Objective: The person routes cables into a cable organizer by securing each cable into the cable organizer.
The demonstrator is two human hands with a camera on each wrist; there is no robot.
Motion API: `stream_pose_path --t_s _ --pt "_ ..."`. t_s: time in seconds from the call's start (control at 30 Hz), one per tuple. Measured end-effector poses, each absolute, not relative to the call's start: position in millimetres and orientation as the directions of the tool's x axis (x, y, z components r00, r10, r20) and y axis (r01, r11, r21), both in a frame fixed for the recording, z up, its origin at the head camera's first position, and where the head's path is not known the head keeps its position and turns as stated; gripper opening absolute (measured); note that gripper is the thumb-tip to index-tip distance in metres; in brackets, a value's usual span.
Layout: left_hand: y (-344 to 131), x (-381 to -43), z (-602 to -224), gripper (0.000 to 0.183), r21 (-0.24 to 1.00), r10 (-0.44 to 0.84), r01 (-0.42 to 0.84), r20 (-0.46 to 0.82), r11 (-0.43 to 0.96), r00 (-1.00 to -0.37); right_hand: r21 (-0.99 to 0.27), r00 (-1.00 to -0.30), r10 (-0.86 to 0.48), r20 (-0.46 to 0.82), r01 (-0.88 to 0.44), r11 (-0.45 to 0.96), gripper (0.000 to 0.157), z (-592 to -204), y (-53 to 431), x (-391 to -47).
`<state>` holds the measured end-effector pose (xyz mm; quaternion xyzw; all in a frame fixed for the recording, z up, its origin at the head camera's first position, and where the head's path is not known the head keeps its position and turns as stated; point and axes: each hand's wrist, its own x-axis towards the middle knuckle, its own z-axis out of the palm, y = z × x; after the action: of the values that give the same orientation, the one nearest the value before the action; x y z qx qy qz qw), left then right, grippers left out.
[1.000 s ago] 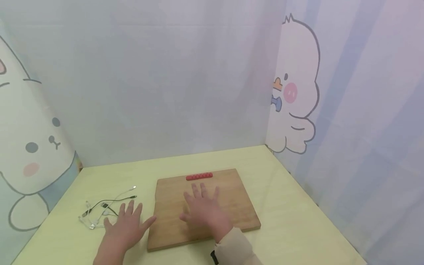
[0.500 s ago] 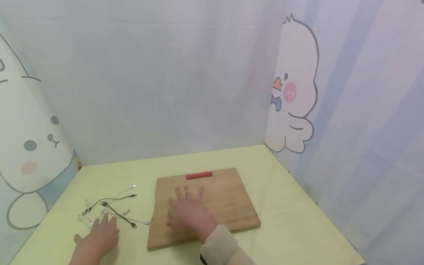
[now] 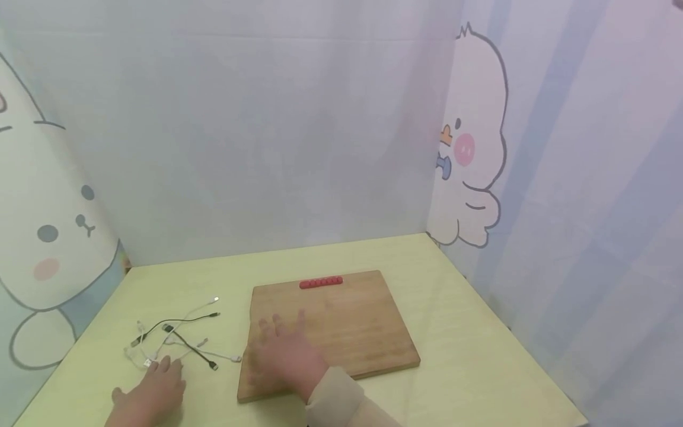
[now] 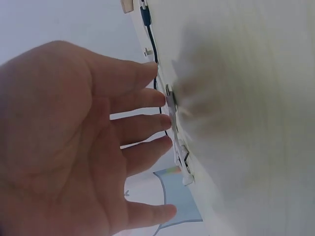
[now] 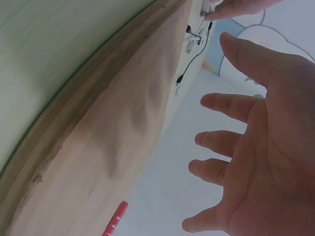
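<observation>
Several short cables lie tangled at the left of the table, among them a black cable [image 3: 189, 347] and a white cable [image 3: 216, 354] with metal plugs. My left hand [image 3: 155, 388] hovers low at the near side of this pile, its fingers loosely extended and holding nothing; the left wrist view shows white plugs [image 4: 172, 101] just beyond the fingertips. Over the left part of a wooden board [image 3: 352, 326] floats my right hand [image 3: 285, 356], somewhat blurred, fingers spread. In the right wrist view its palm stands apart from the board's surface, and nothing is in it.
Along the board's far edge lies a red beaded strip [image 3: 321, 283]. The pale yellow table [image 3: 464, 356] is bounded by a grey curtain [image 3: 277, 130] behind and printed cartoon curtains at both sides.
My left hand has moved left and down, uncovering cables it had hidden. My right hand has drifted left across the board. Cables and board stay about where they were.
</observation>
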<state>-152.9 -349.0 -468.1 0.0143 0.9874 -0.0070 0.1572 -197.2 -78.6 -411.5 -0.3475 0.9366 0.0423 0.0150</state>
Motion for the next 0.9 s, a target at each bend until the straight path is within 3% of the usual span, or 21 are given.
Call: stream_pose_path --t_s 0.13,0.2,0.37,0.57,0.77,0.9 --pt "-349 -150 -471 0.054 -0.064 0.052 0.073 -0.29 0.995 -0.956 0.047 -0.746 -0.661 -0.081 -0.665 0.745 0.055 -417 -89 -194" --pt "-351 -147 -472 0.058 -0.072 0.063 0.086 -0.273 0.994 -0.96 0.042 -0.744 -0.659 -0.113 -0.666 0.745 0.056 -422 -97 -194" --pt "-352 -143 -474 0.063 0.071 -0.021 -0.039 -0.242 0.997 -0.97 0.06 -0.698 -0.69 -0.193 -0.71 0.701 0.057 -436 -119 -193" --pt "-350 -148 -471 0.045 0.193 -0.04 -0.087 -0.237 0.977 -0.971 0.131 -0.615 -0.752 -0.237 -0.787 0.602 0.056 -440 -149 -186" --pt "-349 -149 -471 0.03 0.211 0.054 0.016 -0.174 0.977 -0.983 0.115 -0.656 -0.715 -0.242 -0.751 0.65 0.054 -443 -162 -182" --pt "-353 -148 -474 0.02 0.193 0.087 0.062 -0.124 0.979 -0.988 0.135 -0.701 -0.671 -0.242 -0.709 0.692 0.062 -447 -166 -185"
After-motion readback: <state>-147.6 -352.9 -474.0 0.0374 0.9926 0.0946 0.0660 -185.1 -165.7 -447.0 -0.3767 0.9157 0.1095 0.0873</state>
